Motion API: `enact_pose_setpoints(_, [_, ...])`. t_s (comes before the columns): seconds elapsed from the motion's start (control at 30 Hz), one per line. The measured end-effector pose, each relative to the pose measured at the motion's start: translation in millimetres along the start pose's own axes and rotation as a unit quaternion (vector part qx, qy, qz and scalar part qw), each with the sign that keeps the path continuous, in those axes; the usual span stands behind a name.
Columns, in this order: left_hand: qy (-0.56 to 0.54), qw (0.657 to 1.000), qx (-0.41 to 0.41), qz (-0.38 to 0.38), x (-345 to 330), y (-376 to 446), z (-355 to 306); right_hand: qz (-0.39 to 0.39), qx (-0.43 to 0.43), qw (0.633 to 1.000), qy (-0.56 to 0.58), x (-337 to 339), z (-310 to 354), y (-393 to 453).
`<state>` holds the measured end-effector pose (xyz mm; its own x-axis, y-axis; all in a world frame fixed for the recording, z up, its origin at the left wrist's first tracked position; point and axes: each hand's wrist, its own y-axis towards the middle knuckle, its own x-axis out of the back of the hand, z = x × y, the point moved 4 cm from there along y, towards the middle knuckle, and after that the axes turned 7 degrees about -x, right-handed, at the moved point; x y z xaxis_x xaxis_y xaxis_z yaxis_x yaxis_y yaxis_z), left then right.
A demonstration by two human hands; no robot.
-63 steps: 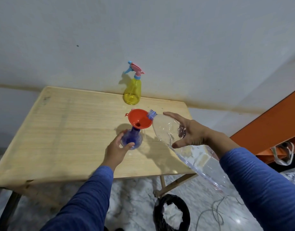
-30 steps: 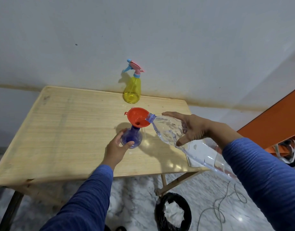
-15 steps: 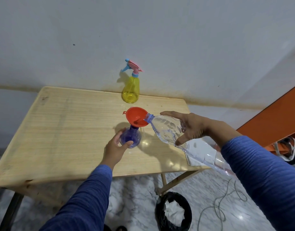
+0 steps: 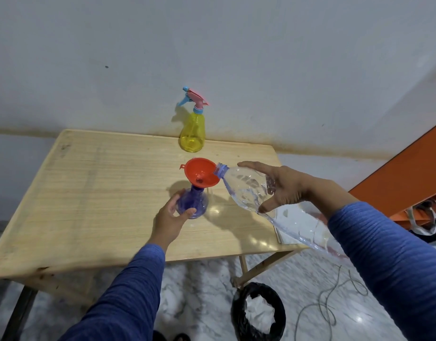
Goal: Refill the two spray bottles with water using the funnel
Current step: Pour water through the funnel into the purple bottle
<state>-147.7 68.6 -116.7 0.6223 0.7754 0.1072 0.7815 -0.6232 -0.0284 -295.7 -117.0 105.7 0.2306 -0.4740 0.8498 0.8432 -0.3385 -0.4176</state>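
Observation:
A purple spray bottle (image 4: 194,201) without its head stands near the middle of the wooden table (image 4: 101,193). An orange funnel (image 4: 199,172) sits in its neck. My left hand (image 4: 171,216) grips the purple bottle's body. My right hand (image 4: 283,187) holds a large clear water bottle (image 4: 251,190) tilted down, its open mouth over the funnel's right rim. A yellow spray bottle (image 4: 192,132) with a pink and blue trigger head stands at the table's far edge by the wall.
A black bin (image 4: 258,313) with a white bag stands on the marble floor under the table's right corner. A grey cable (image 4: 335,299) lies on the floor. An orange structure (image 4: 408,173) rises at the right, with a white bag (image 4: 426,217) below it.
The water bottle's rear end has risen, so the bottle tilts more steeply toward the funnel. My left hand has kept its grip on the purple bottle.

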Motion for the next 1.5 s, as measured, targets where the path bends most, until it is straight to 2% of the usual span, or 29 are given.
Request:
enact_pose_setpoints(0.17, [-0.007, 1.000, 0.001, 0.003, 0, 1, 3, -0.069, 0.023, 0.995, 0.067, -3, -9, 2])
enact_pose_setpoints(0.3, [-0.006, 1.000, 0.004, 0.003, 0, 1, 2, -0.151, 0.053, 0.975, 0.152, 0, -18, 9])
enact_pose_setpoints(0.5, [-0.017, 1.000, 0.001, -0.002, 0, 2, 3, -0.287, 0.066, 0.925, 0.241, 8, -25, 17])
enact_pose_setpoints(0.77, [-0.042, 0.999, -0.007, -0.011, -2, 2, 4, -0.449, -0.003, 0.830, 0.333, 6, -24, 31])
enact_pose_setpoints(0.83, [-0.047, 0.999, -0.009, -0.013, -2, 3, 4, -0.466, -0.012, 0.813, 0.349, 3, -21, 38])
enact_pose_setpoints(1.03, [-0.058, 0.998, -0.015, -0.013, -3, 4, 4, -0.460, -0.046, 0.795, 0.392, -4, -28, 53])
enact_pose_setpoints(1.3, [-0.077, 0.997, -0.017, -0.010, -4, 4, 6, -0.432, -0.095, 0.800, 0.405, -16, -37, 57])
enact_pose_setpoints(1.37, [-0.078, 0.997, -0.017, -0.011, -4, 3, 5, -0.457, -0.121, 0.773, 0.424, -30, -34, 51])
enact_pose_setpoints(1.43, [-0.082, 0.996, -0.017, -0.013, -4, 3, 4, -0.519, -0.141, 0.726, 0.429, -49, -26, 42])
enact_pose_setpoints(1.47, [-0.083, 0.996, -0.018, -0.013, -4, 3, 3, -0.538, -0.134, 0.712, 0.431, -60, -20, 38])
enact_pose_setpoints(1.5, [-0.083, 0.996, -0.021, -0.012, -4, 3, 2, -0.536, -0.114, 0.712, 0.438, -71, -12, 36])
